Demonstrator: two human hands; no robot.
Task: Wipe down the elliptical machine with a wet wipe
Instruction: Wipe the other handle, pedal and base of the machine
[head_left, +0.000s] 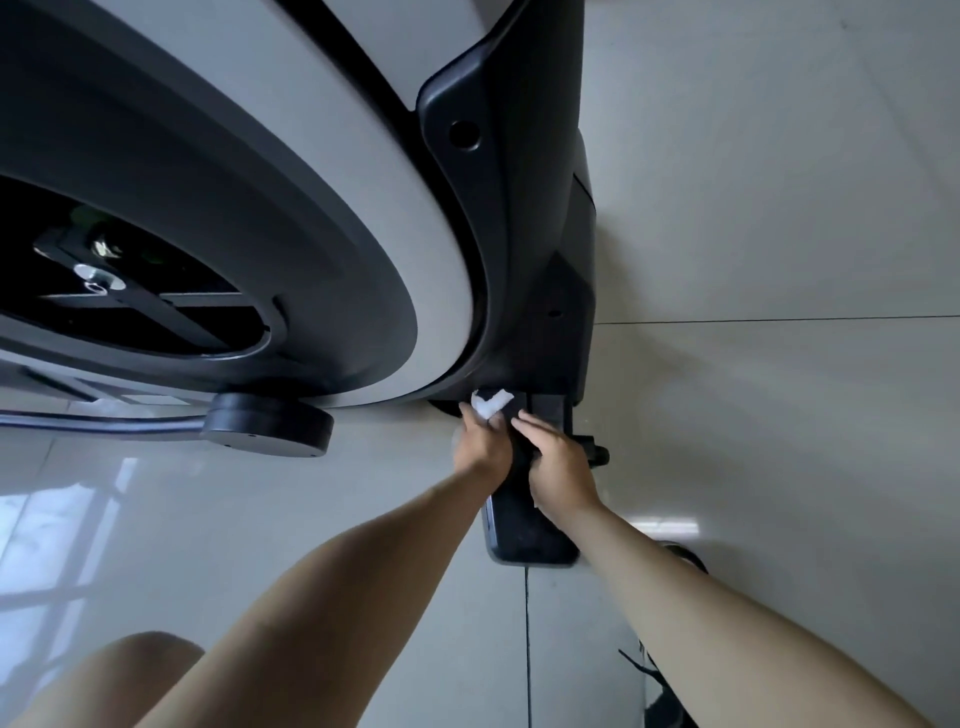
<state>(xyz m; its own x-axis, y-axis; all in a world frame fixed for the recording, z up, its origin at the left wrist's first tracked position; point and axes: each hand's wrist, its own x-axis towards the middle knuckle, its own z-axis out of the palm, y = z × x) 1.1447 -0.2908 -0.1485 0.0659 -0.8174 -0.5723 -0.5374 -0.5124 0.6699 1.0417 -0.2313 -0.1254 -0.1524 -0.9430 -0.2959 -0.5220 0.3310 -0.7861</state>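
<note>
A person is crouching over a glossy tiled floor (779, 441), which is filling the frame from 1 o'clock round to 8 o'clock, while cleaning an elliptical machine (322, 171) whose grey-and-white wheel housing is looming from 9 to 12 o'clock. A black foot bar (524, 535) is running out from under the housing toward 6 o'clock, and both bare arms are reaching in from the lower edge to meet over it, just below centre.

The right hand (563, 470) is lying on the bar with its fingers fairly straight and together, apparently steadying. Whether its thumb is hooking round the edge cannot be told. The left hand (480, 441), just beside it at 9 o'clock, is pinching a bunched white wet wipe (491, 406) in its fingertips. It is holding the wipe at its own 12 o'clock, against the seam where the bar is meeting the housing's dark lower rim.

The joint looks like the spot being worked on, and a crumpled wad is likely reaching little of it. Spreading the wipe flatter over two fingers should be giving better contact. So should running it along the seam, then drawing strokes down the bar toward 6 o'clock. The right hand would need to be shifting clear of that path, and the wipe turning to a fresh face as it is picking up dirt.
</note>
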